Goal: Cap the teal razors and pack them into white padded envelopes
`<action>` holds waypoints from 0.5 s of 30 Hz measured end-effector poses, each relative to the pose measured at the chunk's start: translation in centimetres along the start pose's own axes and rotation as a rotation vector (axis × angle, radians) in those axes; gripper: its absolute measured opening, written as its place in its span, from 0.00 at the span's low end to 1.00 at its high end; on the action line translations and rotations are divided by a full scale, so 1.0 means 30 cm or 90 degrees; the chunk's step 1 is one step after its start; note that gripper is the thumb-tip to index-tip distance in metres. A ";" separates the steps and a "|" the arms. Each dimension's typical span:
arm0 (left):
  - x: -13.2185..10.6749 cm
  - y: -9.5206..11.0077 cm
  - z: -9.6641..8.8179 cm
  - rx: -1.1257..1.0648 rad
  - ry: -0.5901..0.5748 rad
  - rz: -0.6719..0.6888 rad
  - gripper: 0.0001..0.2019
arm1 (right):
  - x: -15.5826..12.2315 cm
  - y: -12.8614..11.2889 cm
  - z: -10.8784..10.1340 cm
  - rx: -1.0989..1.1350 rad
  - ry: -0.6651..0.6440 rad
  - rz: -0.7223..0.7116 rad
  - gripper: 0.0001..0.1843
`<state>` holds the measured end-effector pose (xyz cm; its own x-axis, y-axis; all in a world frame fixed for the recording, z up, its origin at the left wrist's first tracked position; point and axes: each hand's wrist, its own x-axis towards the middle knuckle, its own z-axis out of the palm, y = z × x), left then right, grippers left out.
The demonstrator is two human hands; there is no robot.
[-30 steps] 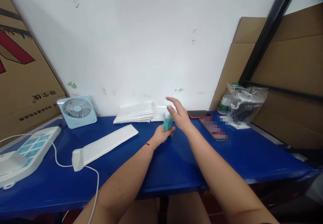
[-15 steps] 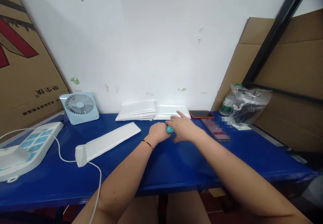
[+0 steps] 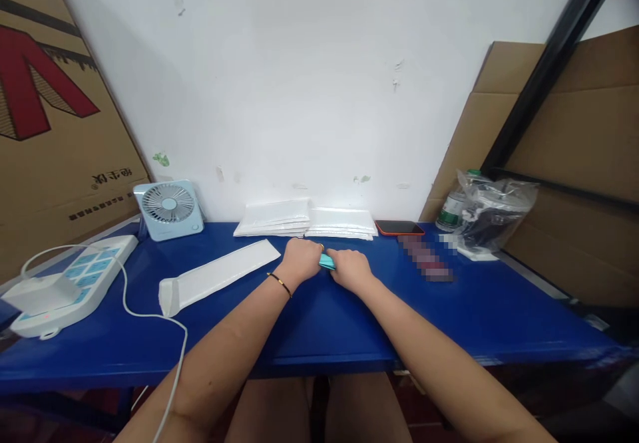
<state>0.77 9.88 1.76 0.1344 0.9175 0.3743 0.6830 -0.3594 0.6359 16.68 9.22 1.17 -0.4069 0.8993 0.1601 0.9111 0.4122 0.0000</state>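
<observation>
Bundle (image 3: 327, 262) of teal material is clamped at nine o'clock by the left hand (image 3: 301, 257) and at three o'clock by the right hand (image 3: 352, 270), over the bench (image 3: 329, 330), presumably for compactness; white packets (image 3: 274, 215) are stacked toward twelve o'clock, apparently to avoid obstruction.

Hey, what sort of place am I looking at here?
Likely a small packing workspace: two stacks of flat white packets along the back of a blue table, and printed cardboard at its left.
</observation>
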 end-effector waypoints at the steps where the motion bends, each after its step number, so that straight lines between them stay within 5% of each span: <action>1: -0.006 -0.012 -0.023 0.009 0.028 -0.018 0.13 | 0.000 0.008 0.001 -0.005 -0.008 0.004 0.17; 4: -0.031 -0.074 -0.106 0.080 0.122 -0.122 0.19 | 0.004 0.052 0.000 -0.010 -0.024 0.036 0.17; 8: -0.073 -0.163 -0.192 0.161 0.052 -0.215 0.11 | 0.009 0.113 0.004 0.021 -0.010 0.065 0.15; 12: -0.141 -0.134 -0.233 0.173 -0.032 -0.163 0.07 | 0.013 0.156 0.008 0.077 0.030 0.085 0.14; 15: -0.231 -0.044 -0.241 0.119 -0.235 0.022 0.16 | 0.011 0.201 -0.005 0.129 0.092 0.104 0.15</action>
<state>-6.25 2.77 3.22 0.3846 0.9173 0.1034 0.7879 -0.3846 0.4809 22.05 11.97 1.38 -0.2286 0.9324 0.2801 0.9264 0.2967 -0.2317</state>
